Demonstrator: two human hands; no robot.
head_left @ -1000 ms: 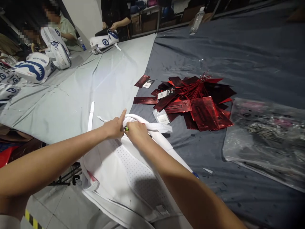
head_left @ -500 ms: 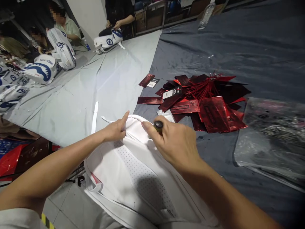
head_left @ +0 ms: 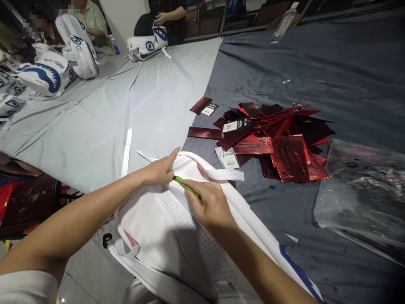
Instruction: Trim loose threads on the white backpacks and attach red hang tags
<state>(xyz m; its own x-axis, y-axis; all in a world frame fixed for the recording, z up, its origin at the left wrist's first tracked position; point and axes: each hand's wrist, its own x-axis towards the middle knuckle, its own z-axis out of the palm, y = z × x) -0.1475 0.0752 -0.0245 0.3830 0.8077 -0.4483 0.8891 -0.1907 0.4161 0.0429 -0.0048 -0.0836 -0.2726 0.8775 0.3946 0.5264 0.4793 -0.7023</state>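
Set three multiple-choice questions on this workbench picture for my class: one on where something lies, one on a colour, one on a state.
1. Where does the pile of red tags lie?
A. on the dark grey cloth, beyond the white backpack
B. on the floor
C. inside the backpack

2. What colour is the thin tool in the right hand?
A. blue
B. green
C. orange

3. How is the left hand placed?
A. raised in the air
B. resting on the red tags
C. pressed on the top of the white backpack

Answers:
1 A, the tags spread on the dark grey cloth past the backpack.
2 B, a bright green shaft shows between the fingers.
3 C, its fingers lie on the white fabric by the strap.
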